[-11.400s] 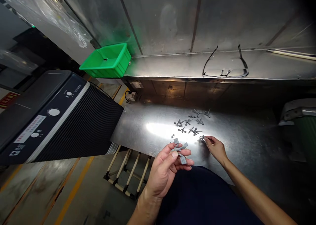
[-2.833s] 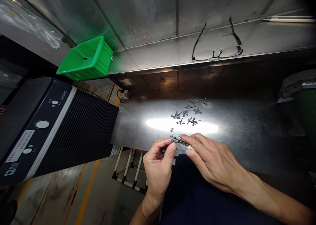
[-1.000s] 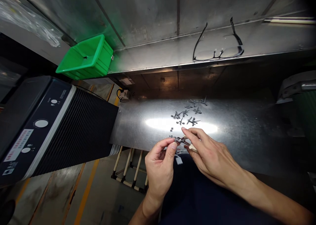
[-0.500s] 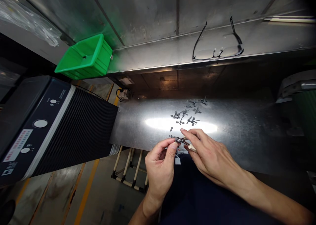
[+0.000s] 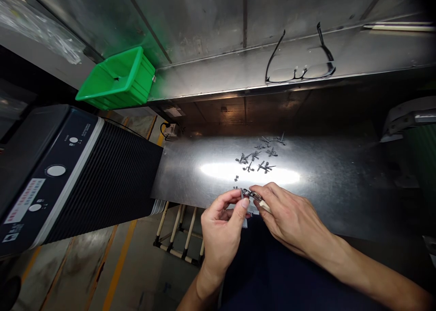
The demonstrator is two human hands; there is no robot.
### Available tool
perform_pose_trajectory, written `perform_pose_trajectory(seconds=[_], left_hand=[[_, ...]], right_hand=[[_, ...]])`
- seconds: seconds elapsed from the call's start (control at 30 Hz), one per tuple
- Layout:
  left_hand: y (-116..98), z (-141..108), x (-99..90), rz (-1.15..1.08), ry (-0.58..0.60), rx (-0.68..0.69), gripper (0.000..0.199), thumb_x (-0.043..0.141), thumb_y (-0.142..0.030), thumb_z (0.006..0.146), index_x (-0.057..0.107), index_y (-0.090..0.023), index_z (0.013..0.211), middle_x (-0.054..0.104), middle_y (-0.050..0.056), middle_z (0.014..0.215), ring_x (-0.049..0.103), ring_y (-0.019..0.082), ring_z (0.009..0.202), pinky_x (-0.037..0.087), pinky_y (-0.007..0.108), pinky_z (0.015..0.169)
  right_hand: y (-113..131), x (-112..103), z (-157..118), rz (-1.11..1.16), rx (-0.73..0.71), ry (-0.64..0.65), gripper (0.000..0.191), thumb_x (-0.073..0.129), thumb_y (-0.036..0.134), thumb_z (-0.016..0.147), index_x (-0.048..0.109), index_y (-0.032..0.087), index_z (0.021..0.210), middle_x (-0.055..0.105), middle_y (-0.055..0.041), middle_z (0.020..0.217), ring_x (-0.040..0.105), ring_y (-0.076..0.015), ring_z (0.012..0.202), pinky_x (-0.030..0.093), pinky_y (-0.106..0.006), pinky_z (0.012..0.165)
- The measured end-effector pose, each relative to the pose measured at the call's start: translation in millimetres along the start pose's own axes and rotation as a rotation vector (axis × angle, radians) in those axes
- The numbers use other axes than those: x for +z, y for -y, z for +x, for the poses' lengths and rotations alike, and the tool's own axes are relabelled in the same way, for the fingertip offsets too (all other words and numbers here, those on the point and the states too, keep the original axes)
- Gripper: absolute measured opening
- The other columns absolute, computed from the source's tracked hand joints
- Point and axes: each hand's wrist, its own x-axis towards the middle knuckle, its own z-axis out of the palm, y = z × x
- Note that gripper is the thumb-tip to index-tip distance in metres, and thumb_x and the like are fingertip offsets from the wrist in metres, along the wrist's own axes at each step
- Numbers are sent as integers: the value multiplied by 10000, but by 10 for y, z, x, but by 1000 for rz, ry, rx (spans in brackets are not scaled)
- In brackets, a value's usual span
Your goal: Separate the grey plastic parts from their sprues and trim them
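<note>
My right hand (image 5: 289,211) is closed around a pair of cutting pliers (image 5: 255,196) with a pale handle. Their metal jaws point left and meet a small grey plastic part (image 5: 242,194), which my left hand (image 5: 223,220) pinches between thumb and index finger. Most of that part is hidden by the fingers; a flat light-grey piece (image 5: 245,223) shows below the left thumb. Beyond both hands, several dark grey branching plastic pieces (image 5: 265,167) lie scattered on the metal table (image 5: 190,179). A few tiny square bits (image 5: 236,178) rest close to my left fingertips.
A green bin (image 5: 139,81) and black-framed glasses (image 5: 299,77) stand on the raised metal shelf (image 5: 211,81). At the left is a large black ribbed machine (image 5: 109,179) with knobs. A pipe rack (image 5: 179,238) stands below the table's left edge.
My right index finger has curled in from its stretched position onto the pliers. The grey part has turned slightly in my left fingers. The scattered pieces have stayed put.
</note>
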Motion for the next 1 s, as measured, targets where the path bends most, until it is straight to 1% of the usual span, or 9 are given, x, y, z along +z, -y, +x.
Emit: perform_pose_trajectory(seconds=[0.07,0.13,0.3,0.43,0.5,0.63,0.77,0.9,1.0], left_hand=[[3,12,3,-35,19,-31,273,758,-335,803,708,-166,1011,720,53,889,703,181,799,638,271,651],[-2,23,5,-49,30,-45,270,757,-330,803,705,-155,1001,717,54,860,702,187,788,636,277,636],[-30,36,1,-51,35,-44,225,763,-295,801,711,-154,969,726,39,823,703,147,768,605,210,690],[-43,31,-23,-73,55,-59,233,759,-315,810,715,-160,978,739,48,864,706,153,793,597,213,703],[-46,31,-32,-84,71,-72,247,752,-335,816,717,-156,983,746,62,891,706,164,811,601,226,702],[-45,39,-31,-85,74,-74,252,745,-345,824,721,-152,984,754,71,909,705,155,821,596,213,719],[-41,42,-24,-75,65,-57,232,737,-337,833,723,-175,997,757,52,922,710,146,847,591,201,755],[-30,35,-25,5,6,-10,212,741,-330,828,737,-196,993,757,30,929,707,118,863,569,155,786],[-9,39,-15,43,-28,25,224,739,-336,828,741,-200,1005,756,30,938,704,114,848,573,155,776]], right_hand=[[-5,19,-9,15,-2,-10,275,440,181,961,496,216,1227,584,-9,973,603,-163,784,447,-307,621],[-7,38,-18,32,-7,-16,242,433,187,967,494,222,1198,592,0,964,611,-166,789,442,-310,629],[-7,50,-14,87,6,2,197,429,202,981,498,223,1164,601,5,959,613,-169,795,434,-320,653],[-11,9,4,217,10,51,227,438,181,987,498,241,1197,592,10,1015,599,-141,847,443,-299,687],[-15,-9,9,231,35,51,245,436,182,993,486,249,1223,594,12,1045,601,-137,871,454,-301,712],[-19,-29,13,206,72,50,255,427,217,1008,473,251,1256,594,7,1069,606,-140,871,474,-310,710],[-8,-41,15,130,54,64,384,430,211,985,418,260,1366,565,-19,1148,615,-150,846,511,-318,655],[0,-39,11,38,46,24,456,447,196,955,397,228,1407,545,-47,1175,620,-168,868,537,-311,610],[0,-33,6,3,50,7,495,465,197,940,390,229,1428,530,-52,1213,618,-170,892,558,-303,617]])
